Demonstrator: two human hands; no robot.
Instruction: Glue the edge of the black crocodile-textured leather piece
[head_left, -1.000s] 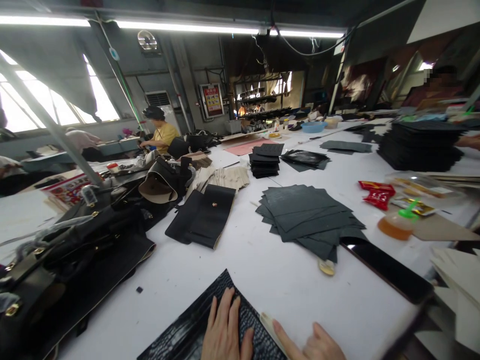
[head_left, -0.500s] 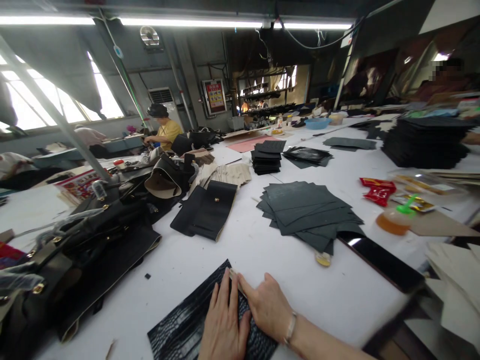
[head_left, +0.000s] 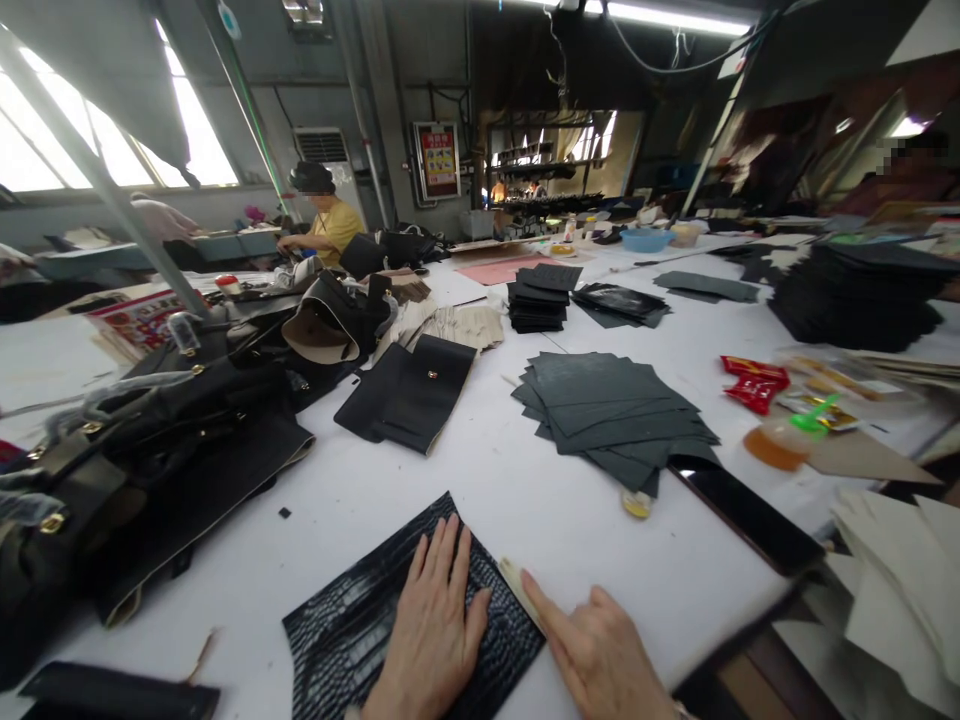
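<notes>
While my left hand point(head_left: 435, 630) lies flat, pinning the crocodile-embossed panel point(head_left: 360, 630).
My right hand point(head_left: 600, 650), grasping nothing, forefinger on the pale edge strip point(head_left: 519, 590); next, I judge, 1 firm press.

Black croc-embossed panel point(head_left: 360, 630) cut off by bottom edge; far shelves blurred.

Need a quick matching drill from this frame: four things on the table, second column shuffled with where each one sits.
Things:
1. black crocodile-textured leather piece
2. fanned stack of dark grey sheets
3. red packet
4. phone

Places:
A. right side of the table, beside an orange-lidded container
B. under the left hand, near the front edge
C. middle of the white table
D. just right of the grey stack's near corner, lying screen up

Pairs: 1-B, 2-C, 3-A, 4-D
</notes>
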